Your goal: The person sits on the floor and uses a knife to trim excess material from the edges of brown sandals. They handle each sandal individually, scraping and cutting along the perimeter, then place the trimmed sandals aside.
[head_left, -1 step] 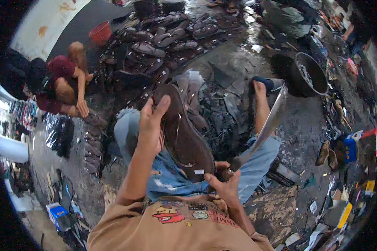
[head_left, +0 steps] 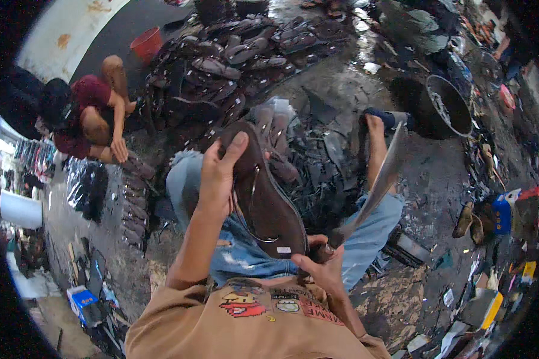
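Head view: your left hand [head_left: 218, 173] grips the far end of a dark sandal [head_left: 263, 197], thumb hooked over its top edge, fingers wrapped around the side. The sandal slants across your lap above your jeans [head_left: 245, 257]. Your right hand [head_left: 320, 266] is closed around the handle of a long blade [head_left: 377, 185], right at the sandal's near end, the blade angling up past your right leg. A heap of sandals [head_left: 239, 54] lies ahead; a black basin [head_left: 446, 107] sits right; a person in red [head_left: 90, 119] crouches left.
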A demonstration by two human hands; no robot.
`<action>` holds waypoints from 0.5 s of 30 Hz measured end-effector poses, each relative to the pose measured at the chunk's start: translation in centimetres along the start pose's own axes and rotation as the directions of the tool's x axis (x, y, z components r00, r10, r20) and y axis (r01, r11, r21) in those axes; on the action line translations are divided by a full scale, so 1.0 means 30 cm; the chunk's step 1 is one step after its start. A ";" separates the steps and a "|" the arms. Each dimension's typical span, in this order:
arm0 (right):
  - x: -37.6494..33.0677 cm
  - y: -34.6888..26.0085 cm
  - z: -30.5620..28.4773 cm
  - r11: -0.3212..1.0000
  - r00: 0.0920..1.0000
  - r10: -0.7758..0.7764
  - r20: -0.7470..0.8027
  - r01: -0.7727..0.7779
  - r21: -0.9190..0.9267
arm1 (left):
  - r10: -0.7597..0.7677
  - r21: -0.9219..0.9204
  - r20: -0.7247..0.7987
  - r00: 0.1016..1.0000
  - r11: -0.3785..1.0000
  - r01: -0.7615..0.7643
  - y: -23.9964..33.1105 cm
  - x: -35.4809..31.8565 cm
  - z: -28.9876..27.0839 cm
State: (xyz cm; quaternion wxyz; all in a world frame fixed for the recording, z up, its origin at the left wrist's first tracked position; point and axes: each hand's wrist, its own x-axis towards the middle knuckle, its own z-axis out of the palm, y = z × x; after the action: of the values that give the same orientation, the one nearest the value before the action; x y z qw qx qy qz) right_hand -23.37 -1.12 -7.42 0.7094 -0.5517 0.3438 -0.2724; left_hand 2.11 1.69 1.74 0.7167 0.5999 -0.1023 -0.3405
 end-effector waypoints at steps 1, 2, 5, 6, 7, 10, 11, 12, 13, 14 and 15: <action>-0.006 -0.018 -0.004 0.998 0.998 0.031 0.061 -0.034 0.058 | -0.020 0.083 0.041 0.999 0.996 0.016 0.015 0.004 -0.004; -0.015 -0.067 -0.015 0.991 0.991 0.058 0.121 -0.072 0.115 | 0.022 0.027 0.007 1.000 0.999 -0.022 0.022 -0.005 0.023; 0.030 -0.148 0.008 0.964 0.985 0.167 0.035 -0.171 0.202 | -0.146 0.067 0.217 0.965 0.989 0.135 0.029 0.020 -0.072; 0.058 -0.104 -0.009 0.965 0.986 0.168 -0.007 -0.163 0.207 | -0.121 0.039 0.200 0.972 0.993 0.116 0.018 -0.001 -0.089; 0.081 -0.078 -0.042 0.968 0.984 0.161 -0.072 -0.143 0.207 | -0.180 0.057 0.210 0.961 0.983 0.172 0.022 -0.018 -0.092; 0.116 -0.093 -0.080 0.997 0.997 0.078 0.020 -0.078 -0.026 | -0.302 0.078 0.217 0.928 0.953 0.292 0.059 -0.086 -0.093; 0.117 -0.101 -0.083 0.995 0.997 0.027 0.070 -0.020 -0.100 | -0.311 0.055 0.206 0.928 0.950 0.306 0.056 -0.112 -0.089; 0.109 -0.116 -0.073 0.986 0.994 -0.003 0.107 0.021 -0.167 | -0.316 0.031 0.182 0.931 0.948 0.316 0.057 -0.133 -0.096; 0.094 -0.138 -0.057 0.971 0.989 -0.031 0.146 0.065 -0.232 | -0.316 0.050 0.194 0.929 0.949 0.312 0.059 -0.140 -0.109; 0.081 -0.152 -0.044 0.949 0.981 -0.056 0.184 0.110 -0.297 | -0.318 0.067 0.209 0.925 0.948 0.311 0.061 -0.144 -0.123; 0.070 -0.151 -0.033 0.905 0.972 -0.085 0.221 0.168 -0.391 | -0.321 0.085 0.223 0.920 0.947 0.310 0.062 -0.148 -0.134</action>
State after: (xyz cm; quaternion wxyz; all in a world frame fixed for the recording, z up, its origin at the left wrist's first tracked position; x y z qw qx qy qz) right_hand -22.89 -4.41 -3.57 0.5905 -0.7329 0.2837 -0.1838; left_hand 1.70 7.67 3.58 0.6209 0.5811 -0.0963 -0.5171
